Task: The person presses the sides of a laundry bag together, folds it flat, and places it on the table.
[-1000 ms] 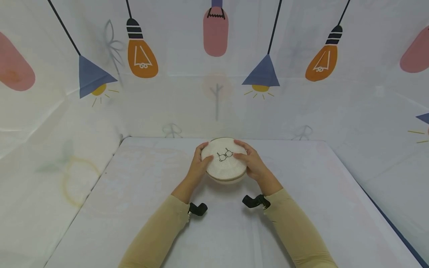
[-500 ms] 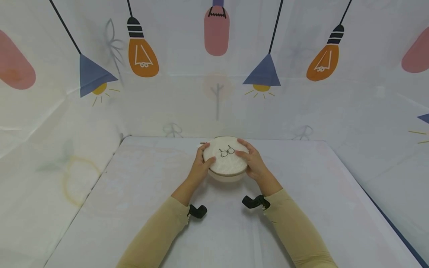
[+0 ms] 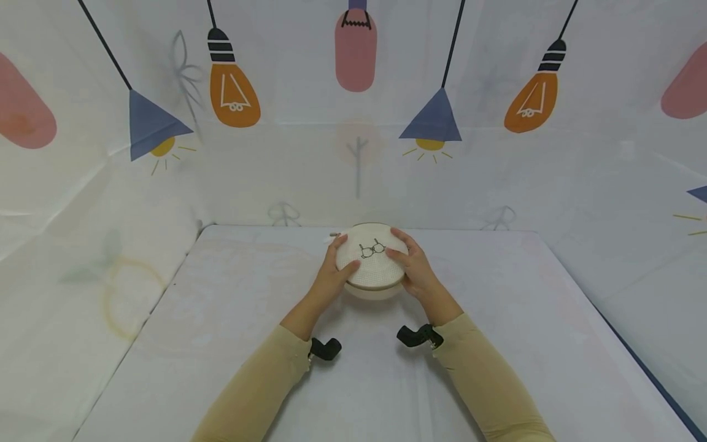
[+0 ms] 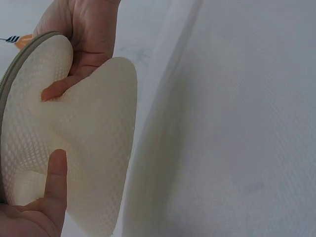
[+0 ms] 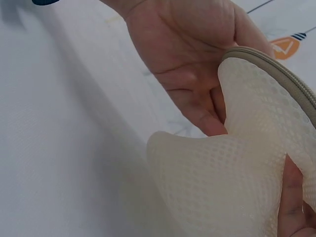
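Note:
A round cream mesh laundry bag (image 3: 369, 270), with a dark spectacles-like print on its face and a zip round its rim, is held between both hands above the table. My left hand (image 3: 330, 273) grips its left edge, thumb on the printed face. My right hand (image 3: 417, 265) grips the opposite edge, its thumb beside the print. In the left wrist view, fingers of both hands press into the bag's soft mesh underside (image 4: 98, 123), denting it. The zip (image 5: 281, 71) shows along the rim in the right wrist view. A small zip pull (image 3: 334, 234) sticks out at the left.
A white-covered table (image 3: 232, 294) lies beneath the hands. Behind it hangs a white sheet (image 3: 309, 159) printed with lamps and bulbs, which also runs along both sides. Dark wrist-camera mounts (image 3: 326, 348) stick out at the sleeve cuffs.
The bag has shifted slightly to the right and turned a little, bringing the zip pull into view at its left. My left thumb now reaches further over the face.

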### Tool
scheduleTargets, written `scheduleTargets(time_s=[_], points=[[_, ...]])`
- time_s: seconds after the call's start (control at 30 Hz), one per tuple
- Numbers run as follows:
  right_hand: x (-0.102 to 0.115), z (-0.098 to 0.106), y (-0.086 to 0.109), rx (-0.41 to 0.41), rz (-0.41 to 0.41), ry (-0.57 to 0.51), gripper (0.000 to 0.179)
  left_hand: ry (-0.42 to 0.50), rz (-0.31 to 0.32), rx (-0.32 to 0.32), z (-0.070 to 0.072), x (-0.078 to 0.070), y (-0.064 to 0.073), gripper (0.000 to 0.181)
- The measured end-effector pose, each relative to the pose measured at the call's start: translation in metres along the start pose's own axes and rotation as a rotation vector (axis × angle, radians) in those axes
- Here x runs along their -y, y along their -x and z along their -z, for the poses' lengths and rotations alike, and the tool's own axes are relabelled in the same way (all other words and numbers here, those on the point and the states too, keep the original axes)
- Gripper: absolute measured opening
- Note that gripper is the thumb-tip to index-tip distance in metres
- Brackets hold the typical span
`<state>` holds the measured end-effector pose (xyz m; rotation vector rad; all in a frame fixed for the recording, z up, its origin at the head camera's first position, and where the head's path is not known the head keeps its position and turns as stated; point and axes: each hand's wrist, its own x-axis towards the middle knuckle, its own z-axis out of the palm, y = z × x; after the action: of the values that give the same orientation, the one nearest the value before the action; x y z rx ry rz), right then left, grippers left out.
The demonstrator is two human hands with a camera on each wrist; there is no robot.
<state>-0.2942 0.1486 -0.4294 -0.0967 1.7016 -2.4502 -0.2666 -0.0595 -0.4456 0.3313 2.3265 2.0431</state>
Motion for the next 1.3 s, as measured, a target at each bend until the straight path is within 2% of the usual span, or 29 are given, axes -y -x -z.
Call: scheduleTargets(time_s=[0.13, 0.23, 0.4, 0.53, 0.67, 0.97, 1.3], points=[[-0.001, 0.0, 0.0, -0.005, 0.006, 0.005, 0.064, 0.003, 0.016, -0.001, -0.001, -0.004, 0.001, 0.065], [-0.002, -0.002, 0.001, 0.0, 0.0, 0.003, 0.063, 0.069, 0.02, -0.02, -0.002, -0.005, 0.0, 0.06], [-0.007, -0.004, 0.002, 0.005, -0.041, 0.002, 0.06, 0.217, 0.008, -0.12, -0.005, -0.003, -0.004, 0.057], [-0.011, -0.004, 0.003, 0.015, -0.062, 0.03, 0.06, 0.256, 0.009, -0.202, -0.005, -0.002, -0.006, 0.055], [-0.011, -0.004, 0.004, 0.033, -0.065, 0.039, 0.061, 0.259, 0.006, -0.239, -0.003, 0.002, -0.008, 0.054], [-0.011, -0.001, 0.004, 0.087, -0.092, 0.086, 0.062, 0.311, -0.003, -0.253, 0.0, 0.004, -0.009, 0.055], [-0.005, 0.004, 0.004, 0.118, -0.08, 0.152, 0.063, 0.371, 0.012, -0.21, 0.003, 0.005, -0.012, 0.058]])
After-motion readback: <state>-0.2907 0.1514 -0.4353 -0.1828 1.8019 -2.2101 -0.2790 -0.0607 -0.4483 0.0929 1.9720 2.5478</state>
